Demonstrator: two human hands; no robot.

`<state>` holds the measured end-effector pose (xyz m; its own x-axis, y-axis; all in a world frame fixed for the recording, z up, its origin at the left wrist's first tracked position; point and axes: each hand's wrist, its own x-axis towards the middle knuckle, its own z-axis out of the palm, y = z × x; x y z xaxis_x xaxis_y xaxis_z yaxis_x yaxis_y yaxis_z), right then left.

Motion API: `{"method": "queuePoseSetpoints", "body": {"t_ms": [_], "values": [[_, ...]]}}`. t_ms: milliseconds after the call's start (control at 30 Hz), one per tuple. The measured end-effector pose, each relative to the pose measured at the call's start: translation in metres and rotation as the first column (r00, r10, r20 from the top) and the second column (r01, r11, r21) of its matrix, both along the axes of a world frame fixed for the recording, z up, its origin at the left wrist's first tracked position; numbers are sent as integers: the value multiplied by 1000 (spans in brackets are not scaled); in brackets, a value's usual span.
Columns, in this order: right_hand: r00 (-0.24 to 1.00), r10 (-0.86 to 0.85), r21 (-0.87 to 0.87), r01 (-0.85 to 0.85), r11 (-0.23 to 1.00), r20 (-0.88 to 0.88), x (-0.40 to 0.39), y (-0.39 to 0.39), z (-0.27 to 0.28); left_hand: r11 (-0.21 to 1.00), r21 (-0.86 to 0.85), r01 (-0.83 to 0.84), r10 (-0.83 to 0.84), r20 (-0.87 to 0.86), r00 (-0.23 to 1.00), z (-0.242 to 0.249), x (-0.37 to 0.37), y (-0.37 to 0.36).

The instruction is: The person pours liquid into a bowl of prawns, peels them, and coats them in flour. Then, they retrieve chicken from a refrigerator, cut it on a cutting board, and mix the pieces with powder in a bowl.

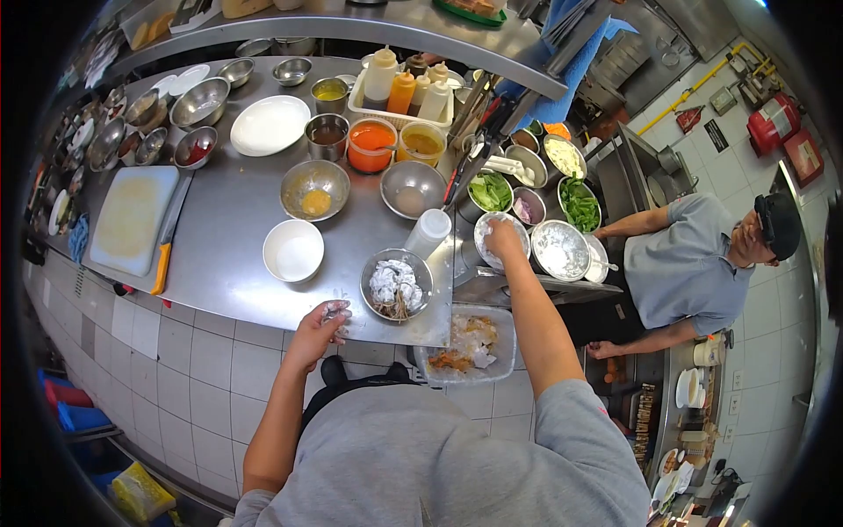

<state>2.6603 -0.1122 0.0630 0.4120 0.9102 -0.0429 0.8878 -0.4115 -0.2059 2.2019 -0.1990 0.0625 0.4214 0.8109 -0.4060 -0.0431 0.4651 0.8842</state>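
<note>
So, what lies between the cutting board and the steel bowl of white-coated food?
In the head view: a yellow-handled knife, then bare steel counter, then a white bowl.

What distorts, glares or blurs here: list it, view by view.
Head view: wide-angle distortion bows the overhead steel shelf, and the corners go black; head view: a pale sheen lies on the steel worktable; head view: the left hand looks fairly sharp, while detail at the far left edge looks smeared.

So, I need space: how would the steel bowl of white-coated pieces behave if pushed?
The steel bowl likely slides readily: the counter looks smooth. It seems stiff, being metal, and could tip if pushed past the nearby counter edge.
</note>
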Motion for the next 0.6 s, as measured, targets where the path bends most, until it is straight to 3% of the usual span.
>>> {"method": "queuePoseSetpoints", "body": {"t_ms": [133,167,233,267,367,467,600], "values": [[977,213,-115,-214,970,-27,36,8,-21,999,-33,1,0,30,1000,2,3,-2],[977,211,-115,-212,970,-26,32,5,-14,999,-35,-1,2,36,999,1,3,-3],[999,1,-258,-15,966,-51,13,-1,5,999,-32,-3,4,42,999,1,6,-4],[998,36,-324,-19,946,45,5,-4,4,1000,-31,2,-1,31,1000,2,8,-5],[999,8,-348,11,937,52,-3,-7,5,998,-21,51,-51,13,999,5,19,-5],[997,-68,-166,63,984,-25,4,-6,18,992,13,125,-126,21,992,18,37,1],[989,-35,53,43,998,-141,26,-4,33,953,117,279,-283,19,959,37,88,19]]}}
